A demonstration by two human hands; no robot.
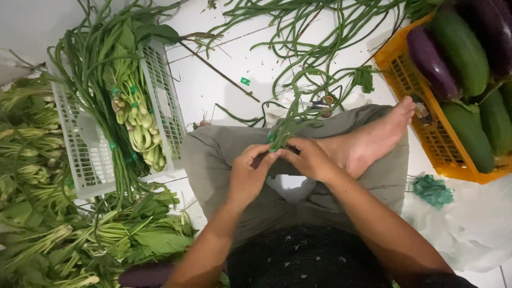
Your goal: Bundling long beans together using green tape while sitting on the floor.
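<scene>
Head view: thin green long-bean bundle [290, 125] at centre, over crossed legs. Left hand [246, 173] and right hand [308, 158] pinch its base. White slatted plastic crate [85, 154] at nine o'clock; orange plastic basket [413, 90] at two o'clock.

A small green label [245, 81] lies on the white floor ahead of my knees. At my right, a crumpled white plastic bag [469, 224] sits below the orange crate [426, 133].

Purple eggplant [493, 26] cropped at frame edge
</scene>
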